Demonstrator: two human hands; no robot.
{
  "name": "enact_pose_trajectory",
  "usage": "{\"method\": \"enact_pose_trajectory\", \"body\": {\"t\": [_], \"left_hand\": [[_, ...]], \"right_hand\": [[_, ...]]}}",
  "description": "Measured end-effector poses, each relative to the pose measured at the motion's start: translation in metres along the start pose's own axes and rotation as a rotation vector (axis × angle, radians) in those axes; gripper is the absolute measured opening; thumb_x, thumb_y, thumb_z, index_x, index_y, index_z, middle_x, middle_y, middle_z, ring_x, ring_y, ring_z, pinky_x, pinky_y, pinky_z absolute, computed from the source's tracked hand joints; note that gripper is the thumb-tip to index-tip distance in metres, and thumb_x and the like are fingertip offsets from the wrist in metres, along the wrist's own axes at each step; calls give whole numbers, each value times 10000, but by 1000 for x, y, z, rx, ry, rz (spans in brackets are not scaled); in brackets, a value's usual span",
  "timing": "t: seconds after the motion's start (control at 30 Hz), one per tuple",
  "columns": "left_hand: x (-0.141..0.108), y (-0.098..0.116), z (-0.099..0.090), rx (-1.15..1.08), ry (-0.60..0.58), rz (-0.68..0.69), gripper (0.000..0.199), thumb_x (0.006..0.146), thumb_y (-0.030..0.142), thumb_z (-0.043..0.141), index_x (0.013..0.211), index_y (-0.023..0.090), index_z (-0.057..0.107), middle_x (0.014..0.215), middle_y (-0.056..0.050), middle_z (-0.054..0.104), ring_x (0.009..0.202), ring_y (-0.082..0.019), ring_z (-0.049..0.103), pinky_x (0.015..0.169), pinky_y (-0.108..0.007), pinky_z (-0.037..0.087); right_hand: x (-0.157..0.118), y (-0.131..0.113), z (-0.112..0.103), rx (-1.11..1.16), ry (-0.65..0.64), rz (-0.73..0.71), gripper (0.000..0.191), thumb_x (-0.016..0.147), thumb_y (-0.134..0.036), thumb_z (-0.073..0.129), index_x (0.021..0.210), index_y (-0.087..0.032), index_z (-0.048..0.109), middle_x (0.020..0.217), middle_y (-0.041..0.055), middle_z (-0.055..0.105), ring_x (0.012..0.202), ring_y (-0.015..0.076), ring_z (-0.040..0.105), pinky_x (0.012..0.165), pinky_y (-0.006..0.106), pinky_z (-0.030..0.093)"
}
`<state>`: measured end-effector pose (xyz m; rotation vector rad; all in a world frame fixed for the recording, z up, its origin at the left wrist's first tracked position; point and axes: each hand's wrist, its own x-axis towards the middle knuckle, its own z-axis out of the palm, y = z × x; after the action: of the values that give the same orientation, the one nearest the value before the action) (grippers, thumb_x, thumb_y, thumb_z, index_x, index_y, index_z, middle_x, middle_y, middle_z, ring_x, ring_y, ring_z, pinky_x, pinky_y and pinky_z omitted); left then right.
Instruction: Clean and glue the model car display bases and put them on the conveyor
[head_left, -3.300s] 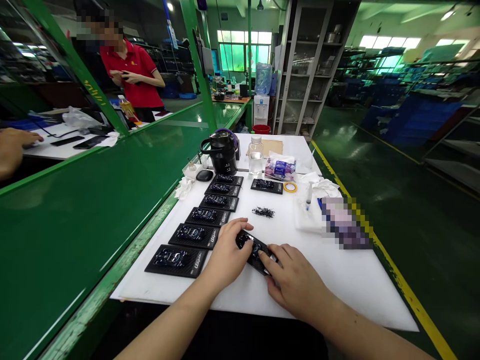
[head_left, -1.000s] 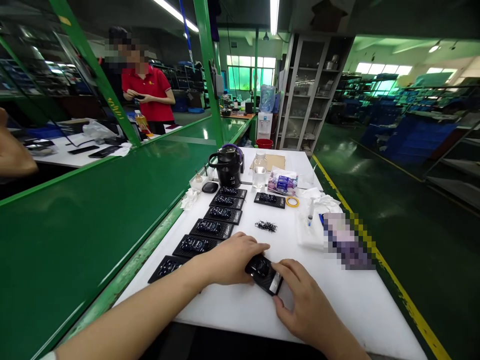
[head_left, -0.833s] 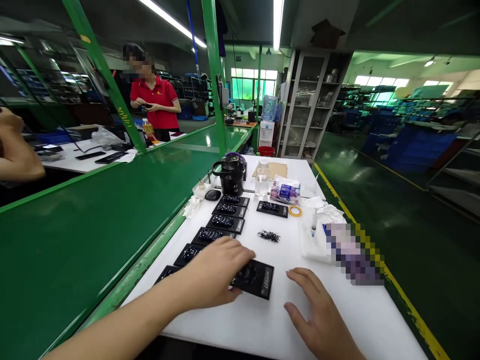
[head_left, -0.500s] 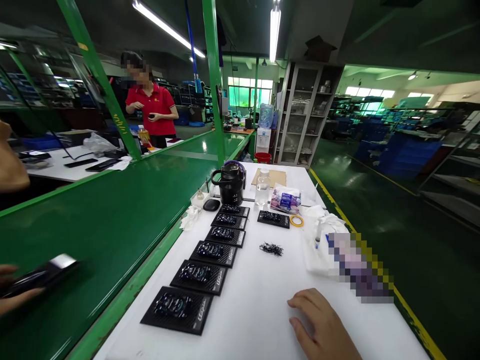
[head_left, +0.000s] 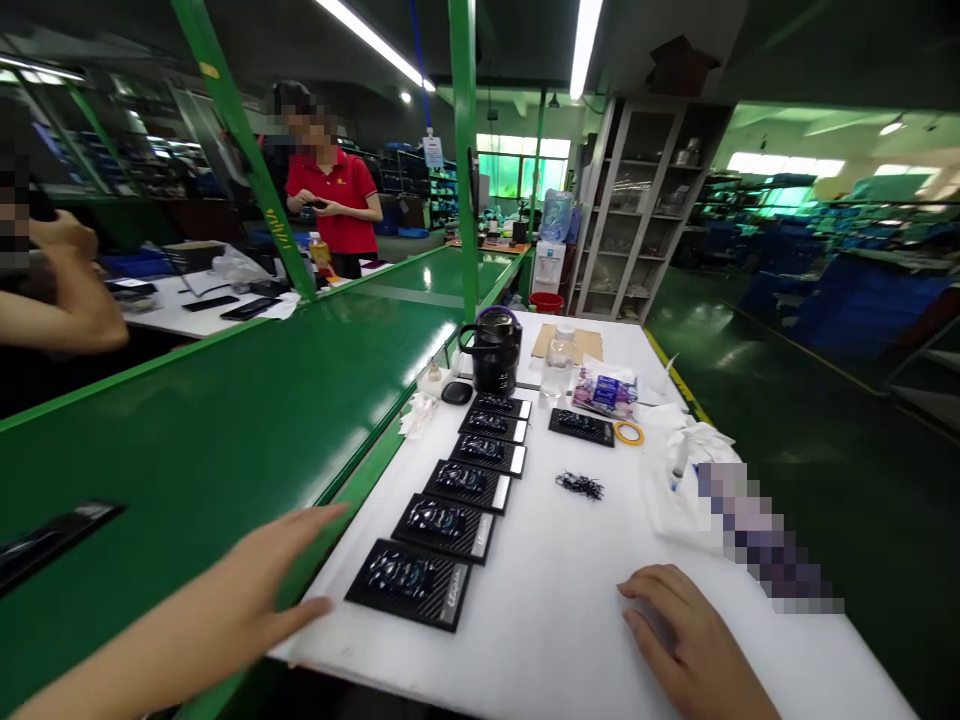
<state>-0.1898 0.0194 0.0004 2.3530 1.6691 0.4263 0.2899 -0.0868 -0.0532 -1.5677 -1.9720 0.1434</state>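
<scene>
My left hand (head_left: 262, 575) reaches in from the lower left over the belt's edge, fingers apart and holding nothing, a short way left of the nearest black plate with a dark model car (head_left: 409, 582). Several such plates run in a row away from me along the left side of the white table (head_left: 540, 640). At the right, my right hand (head_left: 679, 620) rests on the table with fingers loosely curved and nothing between them. A small pile of black strips (head_left: 580, 486) lies beyond it, and behind that is another black plate (head_left: 582, 426) beside a yellow tape roll (head_left: 628, 433).
On the green belt (head_left: 262, 430) at the far left lies a dark plate (head_left: 56, 540). A black jug (head_left: 495, 352), a clear bottle (head_left: 559, 365) and a syringe (head_left: 678, 468) on white cloth stand or lie farther back. A person in red (head_left: 334, 195) works across the belt.
My left hand has come into view over the belt's edge. The hand holding a dark plate at the left is gone, and the plate lies on the belt. The view has shifted.
</scene>
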Motion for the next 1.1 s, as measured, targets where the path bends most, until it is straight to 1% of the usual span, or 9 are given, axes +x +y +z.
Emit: {"method": "enact_pose_trajectory", "body": {"t": [0.03,0.1,0.23,0.43,0.57,0.83,0.9,1.0,1.1], "left_hand": [[-5,16,10,3,-94,12,674,807,526,650,1432,390,438,1469,28,520,1323,-324,512,1102,-523,429],[-12,44,26,-6,-169,3,737,806,467,661,1474,301,399,1515,-52,461,1361,-323,471,1128,-487,411],[-19,70,41,-60,-88,-71,690,815,369,646,1450,224,418,1496,-103,466,1365,-295,467,1154,-462,383],[-22,69,45,-82,-5,-61,626,765,385,727,1353,283,540,1380,-80,573,1288,-309,534,1107,-467,434],[-19,73,45,-60,-7,27,622,718,397,772,1306,299,594,1322,-85,605,1259,-328,538,1084,-481,450],[-15,74,35,-55,-67,9,608,772,414,729,1340,282,555,1337,-87,599,1274,-322,528,1095,-489,432],[-13,66,33,-25,-71,-8,662,801,438,695,1405,269,483,1360,-91,591,1295,-324,516,1095,-497,431],[-9,49,38,35,-57,-1,663,831,466,650,1434,277,448,1407,-87,566,1308,-327,518,1089,-488,445],[-4,32,48,107,7,104,673,827,475,642,1444,295,443,1443,-84,540,1314,-342,518,1081,-491,457]], "right_hand": [[-1,1,0,-7,-4,-7,164,920,-300,557,993,-252,696,983,67,700,911,225,689,790,338,615],[-4,4,-1,-23,-8,-23,174,918,-329,563,995,-260,703,998,65,704,914,225,695,781,340,618],[-6,7,-2,-27,11,-48,186,908,-379,575,968,-271,714,996,62,713,897,226,705,758,341,627],[-6,6,-3,6,-13,-13,203,909,-398,562,964,-276,715,1001,71,712,888,233,704,725,348,632],[-9,9,-2,9,-42,30,219,922,-402,540,994,-275,703,1048,71,698,948,240,689,811,388,617],[-13,5,-3,45,-65,48,204,920,-370,545,999,-262,699,1053,66,693,970,238,677,834,380,595],[-2,0,-12,60,-130,65,191,923,-332,533,992,-264,698,1032,57,702,949,228,682,828,367,589],[34,-4,-30,46,-273,126,184,916,-273,536,1013,-269,691,980,35,718,873,209,687,763,338,578],[83,5,-37,-146,-208,170,206,875,-172,556,1019,-213,697,999,74,718,972,252,659,838,387,525]]}}
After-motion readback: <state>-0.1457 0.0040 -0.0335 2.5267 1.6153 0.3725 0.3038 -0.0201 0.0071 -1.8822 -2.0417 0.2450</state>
